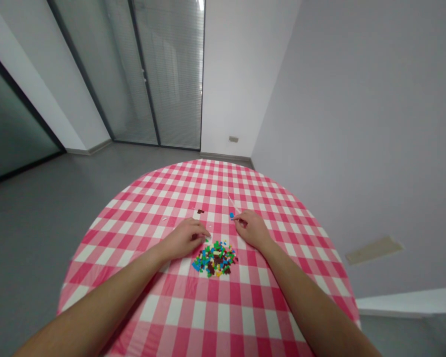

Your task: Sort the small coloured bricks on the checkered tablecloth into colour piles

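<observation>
A round tabletop point(217, 186) covered in red-and-white checked sheeting is standing above a smooth grey floor point(107, 181), near a plain pale wall point(356, 124) and a dark-framed glass partition point(172, 74). A loose heap of small multicoloured plastic-looking blocks point(216, 259) is lying on it, the curled left hand point(185, 238) resting just beside; the bent-fingered right hand point(253, 229) is reaching to a small round blue piece point(231, 215), and whether either is gripping cannot be told.

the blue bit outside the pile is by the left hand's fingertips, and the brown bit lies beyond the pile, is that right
Wrong hand: the head view shows the blue bit by the fingertips of the right hand, not the left hand. The brown bit does lie beyond the pile.
</observation>
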The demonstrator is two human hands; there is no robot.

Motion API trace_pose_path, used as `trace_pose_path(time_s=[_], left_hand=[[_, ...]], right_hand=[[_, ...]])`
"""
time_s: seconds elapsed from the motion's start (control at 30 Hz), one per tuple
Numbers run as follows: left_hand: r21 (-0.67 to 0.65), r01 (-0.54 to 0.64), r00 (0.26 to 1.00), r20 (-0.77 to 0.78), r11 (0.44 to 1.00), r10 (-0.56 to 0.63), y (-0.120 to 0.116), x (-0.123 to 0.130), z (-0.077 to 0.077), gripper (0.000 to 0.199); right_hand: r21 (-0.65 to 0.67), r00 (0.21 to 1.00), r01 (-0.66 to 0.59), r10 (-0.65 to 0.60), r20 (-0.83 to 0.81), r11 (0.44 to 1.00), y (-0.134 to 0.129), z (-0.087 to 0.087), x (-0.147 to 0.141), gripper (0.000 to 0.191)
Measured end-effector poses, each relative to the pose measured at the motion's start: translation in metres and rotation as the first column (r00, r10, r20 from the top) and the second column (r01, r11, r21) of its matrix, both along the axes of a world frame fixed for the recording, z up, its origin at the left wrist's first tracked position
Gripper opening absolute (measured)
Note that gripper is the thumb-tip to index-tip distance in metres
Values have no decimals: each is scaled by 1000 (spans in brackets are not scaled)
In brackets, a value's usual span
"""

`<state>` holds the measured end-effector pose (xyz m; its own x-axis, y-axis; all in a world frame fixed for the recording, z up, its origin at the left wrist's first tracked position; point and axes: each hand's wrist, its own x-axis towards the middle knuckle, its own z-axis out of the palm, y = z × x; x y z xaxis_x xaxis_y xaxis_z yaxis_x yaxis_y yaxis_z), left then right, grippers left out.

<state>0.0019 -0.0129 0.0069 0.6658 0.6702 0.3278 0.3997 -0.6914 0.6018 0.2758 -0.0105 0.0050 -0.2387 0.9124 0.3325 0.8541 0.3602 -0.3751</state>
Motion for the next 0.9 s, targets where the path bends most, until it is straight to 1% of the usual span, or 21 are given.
trace_pose_path(time_s=[0.1,0.27,0.5,0.6,0.7,0.8,0.9], left_hand=[[19,17,999,-34,1000,-16,-1,0,1,12],[43,33,996,-88,999,-30,0,0,0,10],[38,0,997,-71,999,3,2,3,-4,11],[25,-48,997,-58,999,49,5,0,-3,11],[10,-129,990,-57,992,130,9,-7,2,16],[-6,-188,980,-67,982,187,13,-14,6,17],[-18,-245,968,-58,969,244,15,-19,4,14]], right_hand=[[-12,1000,-21,21,1,1000,-2,-1,0,20],[-22,999,-12,13,33,1000,-2,-2,1,22],[-46,998,-10,13,54,999,-2,-1,0,24],[-50,999,-11,13,33,999,-2,-1,1,25],[-44,999,-36,36,-2,998,-3,0,0,24],[-34,994,-106,104,-43,994,-9,6,-5,20],[-37,977,-174,168,-131,984,-21,16,-19,16]])
